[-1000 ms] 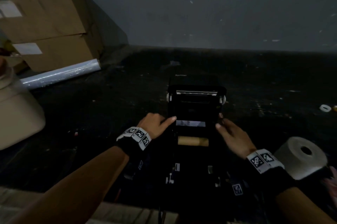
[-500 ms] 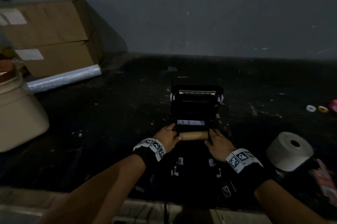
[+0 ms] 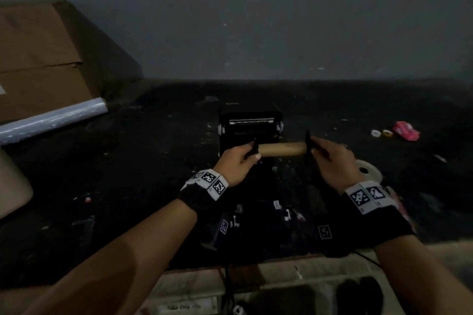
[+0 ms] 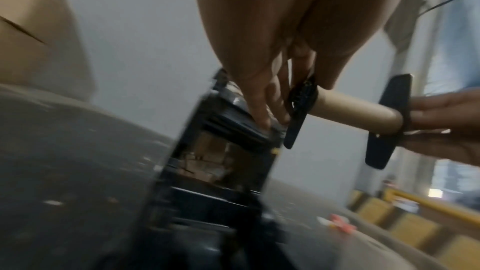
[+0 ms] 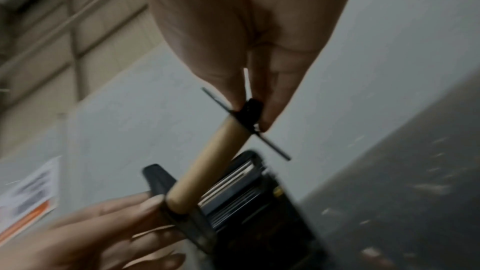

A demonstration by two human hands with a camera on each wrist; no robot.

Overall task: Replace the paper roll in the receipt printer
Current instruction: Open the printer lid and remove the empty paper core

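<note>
Your left hand (image 3: 236, 162) and right hand (image 3: 331, 161) each pinch a black end flange of the bare brown cardboard core (image 3: 282, 149), held level above the open black receipt printer (image 3: 249, 126).

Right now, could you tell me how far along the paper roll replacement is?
Done: the printer stands open and the empty cardboard core, with black holders on both ends, is out of it. In hand: the left hand and right hand each pinch one end, above the printer. Left: free the core, fit the fresh white roll lying to the right, close the lid.
</note>
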